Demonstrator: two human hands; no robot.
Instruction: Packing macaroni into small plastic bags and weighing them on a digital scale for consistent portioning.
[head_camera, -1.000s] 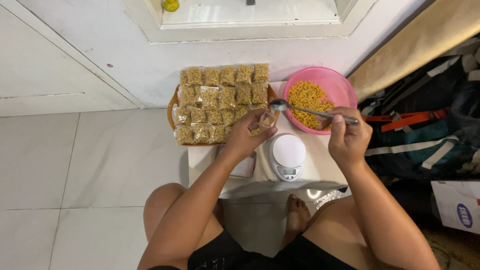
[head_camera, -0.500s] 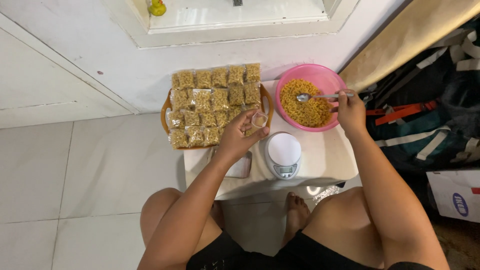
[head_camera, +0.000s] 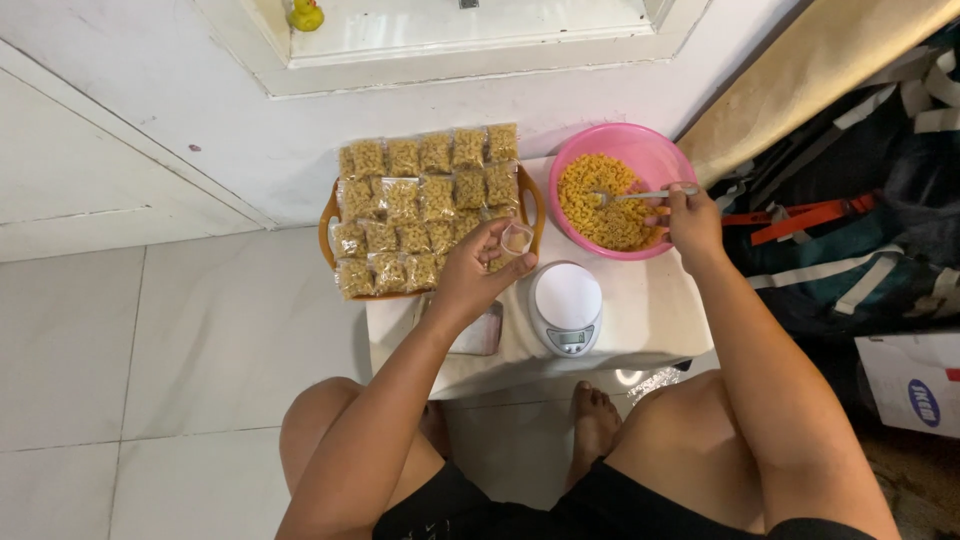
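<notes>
Left hand (head_camera: 470, 280): raised over the near edge of the tray, its grip closed on a small clear bag (head_camera: 517, 238); the bag's mouth faces up and looks held open, probably so it can take a spoonful, though it is too small to be sure.
Right hand (head_camera: 692, 222): over the rim of the pink bowl, its grip closed round the handle of a spoon (head_camera: 640, 195), the fingers wrapped at the handle's end so that the spoon reaches into the middle of the bowl.
Spoon: lies nearly level, its head down among the macaroni.
Pink bowl (head_camera: 580, 152): stands at the far right corner of the desk, close to the right hand, about half full of dry yellow macaroni (head_camera: 605, 210).
Tray (head_camera: 327, 222): orange, at the far left of the desk, carrying rows of filled packets (head_camera: 420, 200) laid flat and side by side, which keeps them tidy.
Kitchen scale (head_camera: 566, 307): white and round, between the two hands on the near side, its plate bare.
Desk (head_camera: 650, 310): small, white, low, just in front of the person's knees.
Phone (head_camera: 480, 335): a flat dark slab under the left wrist, partly hidden.
Floor (head_camera: 150, 350): pale tiles to the left.
</notes>
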